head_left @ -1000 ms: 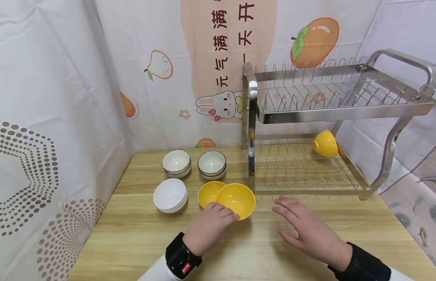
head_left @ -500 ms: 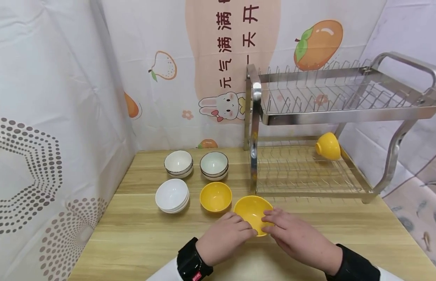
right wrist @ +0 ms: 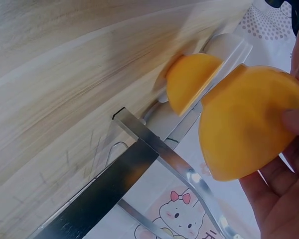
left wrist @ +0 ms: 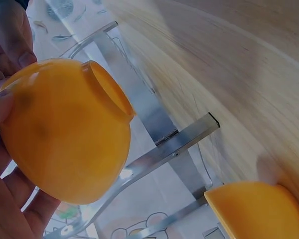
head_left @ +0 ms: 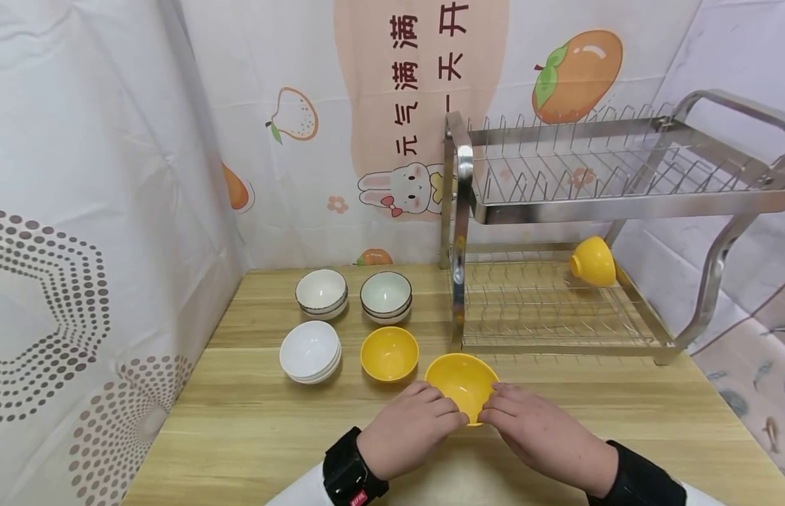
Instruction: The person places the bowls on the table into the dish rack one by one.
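Raised above the wooden table is a yellow bowl (head_left: 463, 383), its opening tipped up toward the head camera. My left hand (head_left: 410, 430) grips its near left rim, thumb on the outside. On the near right rim my right hand (head_left: 544, 437) holds it too, fingers over the edge. Both wrist views show the outer wall and foot ring of this bowl (left wrist: 70, 134), with the thumbs hidden in the head view. A second yellow bowl (head_left: 389, 355) stands upright on the table to the left.
A steel two-tier dish rack (head_left: 620, 211) stands at the right, a yellow bowl (head_left: 593, 261) lying on its side on the lower tier. Stacked white bowls (head_left: 310, 351), cream bowls (head_left: 321, 291) and pale green bowls (head_left: 386, 293) stand on the table (head_left: 253, 422) at the left.
The left hand has lifted the yellow bowl off the other yellow bowl and brought it right and nearer. The right hand has come in from the right and taken hold of its rim.
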Available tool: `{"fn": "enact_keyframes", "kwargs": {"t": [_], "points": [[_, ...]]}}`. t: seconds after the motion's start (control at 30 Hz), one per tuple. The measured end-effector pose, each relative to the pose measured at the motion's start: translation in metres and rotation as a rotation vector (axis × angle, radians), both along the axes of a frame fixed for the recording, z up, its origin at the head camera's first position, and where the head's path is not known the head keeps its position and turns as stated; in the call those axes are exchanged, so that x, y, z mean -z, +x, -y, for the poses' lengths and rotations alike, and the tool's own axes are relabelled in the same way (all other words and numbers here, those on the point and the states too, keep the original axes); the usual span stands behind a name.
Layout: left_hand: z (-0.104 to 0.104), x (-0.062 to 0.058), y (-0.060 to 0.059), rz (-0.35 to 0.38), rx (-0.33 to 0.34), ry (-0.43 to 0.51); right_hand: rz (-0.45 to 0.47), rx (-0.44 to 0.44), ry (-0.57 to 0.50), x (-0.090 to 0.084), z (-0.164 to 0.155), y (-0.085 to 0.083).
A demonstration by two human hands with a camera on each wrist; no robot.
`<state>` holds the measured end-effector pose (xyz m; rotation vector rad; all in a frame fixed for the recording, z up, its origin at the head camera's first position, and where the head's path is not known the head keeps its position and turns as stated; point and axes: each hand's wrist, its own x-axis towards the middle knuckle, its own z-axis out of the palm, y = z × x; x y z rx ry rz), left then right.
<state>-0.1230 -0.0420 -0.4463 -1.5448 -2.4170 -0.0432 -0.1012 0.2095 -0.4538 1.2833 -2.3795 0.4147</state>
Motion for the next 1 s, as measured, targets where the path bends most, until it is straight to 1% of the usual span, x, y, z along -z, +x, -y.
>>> {"fn": "enact_keyframes", "kwargs": {"t": [0.13, 0.27, 0.37, 0.47, 0.57, 0.67, 0.8, 0.87, 0.93, 1.0], "points": [[-0.003, 0.001, -0.002, -0.004, 0.001, 0.002, 0.011, 0.003, -0.006, 0.0, -0.003, 0.0], [-0.008, 0.001, -0.004, 0.035, -0.002, 0.011, 0.014, -0.007, -0.022, -0.001, -0.008, -0.002], [-0.012, -0.001, -0.006, 0.047, -0.01, 0.014, 0.011, -0.017, -0.042, -0.003, -0.011, -0.005], [-0.017, -0.003, -0.008, 0.029, -0.019, 0.016, -0.008, -0.024, -0.055, -0.004, -0.014, -0.007], [-0.022, -0.005, -0.01, 0.016, -0.029, 0.054, 0.004, 0.009, -0.047, -0.007, -0.018, -0.008], [-0.026, -0.006, -0.011, 0.007, -0.037, 0.12, 0.057, 0.081, -0.046, -0.011, -0.024, -0.01], [-0.031, -0.009, -0.013, 0.002, -0.027, 0.181, 0.128, 0.241, -0.114, -0.022, -0.037, -0.017], [-0.036, -0.01, -0.014, 0.0, -0.013, 0.18, 0.154, 0.342, -0.169, -0.03, -0.047, -0.023], [-0.042, -0.009, -0.014, -0.014, 0.005, 0.155, 0.202, 0.449, -0.229, -0.037, -0.059, -0.031], [-0.049, -0.007, -0.013, -0.026, 0.029, 0.122, 0.274, 0.549, -0.284, -0.042, -0.073, -0.041]]}}
